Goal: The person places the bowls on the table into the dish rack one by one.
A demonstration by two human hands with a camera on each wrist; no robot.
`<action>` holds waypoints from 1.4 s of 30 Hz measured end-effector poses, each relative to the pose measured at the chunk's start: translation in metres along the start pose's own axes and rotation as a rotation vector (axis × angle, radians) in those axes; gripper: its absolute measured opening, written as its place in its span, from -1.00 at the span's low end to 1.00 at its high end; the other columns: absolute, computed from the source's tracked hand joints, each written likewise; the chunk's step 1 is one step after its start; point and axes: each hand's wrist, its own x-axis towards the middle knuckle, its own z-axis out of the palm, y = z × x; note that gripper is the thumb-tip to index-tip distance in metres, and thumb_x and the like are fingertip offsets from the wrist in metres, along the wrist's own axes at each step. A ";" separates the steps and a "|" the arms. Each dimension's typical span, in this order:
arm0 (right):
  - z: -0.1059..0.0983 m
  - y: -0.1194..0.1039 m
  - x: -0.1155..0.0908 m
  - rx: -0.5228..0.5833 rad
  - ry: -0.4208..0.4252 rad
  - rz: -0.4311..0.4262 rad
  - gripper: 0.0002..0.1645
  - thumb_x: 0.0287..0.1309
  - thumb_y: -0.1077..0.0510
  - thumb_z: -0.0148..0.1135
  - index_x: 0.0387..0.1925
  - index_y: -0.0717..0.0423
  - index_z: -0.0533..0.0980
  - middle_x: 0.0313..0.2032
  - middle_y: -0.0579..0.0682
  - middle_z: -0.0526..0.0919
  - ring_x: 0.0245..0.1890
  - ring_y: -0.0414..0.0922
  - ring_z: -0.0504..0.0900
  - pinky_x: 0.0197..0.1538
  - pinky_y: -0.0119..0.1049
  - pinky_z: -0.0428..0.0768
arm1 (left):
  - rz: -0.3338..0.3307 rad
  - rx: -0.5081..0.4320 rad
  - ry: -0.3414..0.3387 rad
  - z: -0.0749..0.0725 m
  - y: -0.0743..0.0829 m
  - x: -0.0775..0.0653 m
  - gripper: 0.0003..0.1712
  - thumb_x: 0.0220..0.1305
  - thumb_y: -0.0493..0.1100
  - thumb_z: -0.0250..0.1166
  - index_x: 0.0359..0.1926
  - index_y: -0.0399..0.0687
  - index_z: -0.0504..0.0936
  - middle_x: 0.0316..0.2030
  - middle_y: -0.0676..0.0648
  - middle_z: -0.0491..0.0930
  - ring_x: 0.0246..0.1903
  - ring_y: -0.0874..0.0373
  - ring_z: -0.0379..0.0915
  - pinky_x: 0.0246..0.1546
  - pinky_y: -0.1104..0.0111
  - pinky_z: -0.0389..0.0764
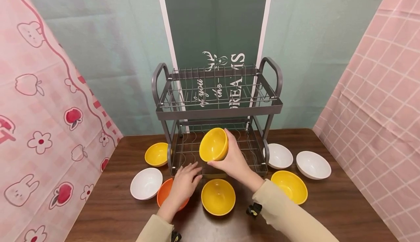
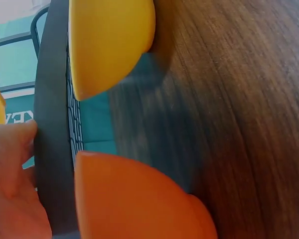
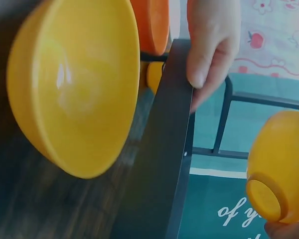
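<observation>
My right hand (image 1: pixel 234 160) grips a yellow bowl (image 1: pixel 211 146) by its right side, thumb low and fingers behind the rim. Its hollow is turned toward the head camera, above the lower shelf of a dark grey two-tier dish rack (image 1: pixel 219 115). With fairly straight fingers, my left hand (image 1: pixel 184 183) rests on the front rim of that shelf, left of the bowl. Under the left hand an orange bowl (image 1: pixel 164 190) is partly hidden. A second yellow bowl (image 1: pixel 218 197) sits on the table before the rack; the right wrist view shows its glossy inside.
Left of the rack stand a yellow bowl (image 1: pixel 156 154) and a white bowl (image 1: pixel 146 183). On its right are two white bowls, one near (image 1: pixel 280 156) and one farther out (image 1: pixel 313 165), plus a yellow bowl (image 1: pixel 290 187) partly behind my right sleeve. Curtains surround the wooden table (image 1: pixel 105 202).
</observation>
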 end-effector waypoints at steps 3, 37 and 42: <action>0.005 0.001 0.016 -0.028 -0.019 -0.013 0.37 -0.52 -0.25 0.44 0.31 -0.24 -0.18 0.22 -0.06 0.13 0.09 -0.08 0.34 0.07 -0.02 0.44 | 0.022 0.043 0.036 0.002 -0.002 0.000 -0.66 0.12 -0.01 0.16 -0.06 0.09 0.56 0.06 -0.01 0.48 0.09 0.03 0.37 0.09 0.05 0.30; 0.072 0.028 0.096 -0.310 -0.232 -0.022 0.22 -0.47 -0.06 0.46 0.23 -0.02 -0.05 0.07 0.00 0.26 -0.03 -0.10 0.33 0.00 -0.23 0.49 | 0.002 0.035 0.041 0.000 -0.003 0.003 -0.82 0.06 0.00 0.21 -0.41 0.06 0.67 -0.06 0.01 0.57 0.00 0.08 0.47 -0.23 0.26 0.35; 0.073 0.027 0.100 -0.312 -0.253 -0.005 0.23 -0.46 -0.05 0.47 0.24 -0.02 -0.07 0.08 0.00 0.23 -0.01 -0.10 0.31 0.04 -0.24 0.47 | 0.000 0.032 0.041 -0.001 -0.003 0.004 -0.82 0.05 0.00 0.21 -0.43 0.06 0.67 -0.06 0.01 0.57 0.00 0.09 0.47 -0.25 0.28 0.34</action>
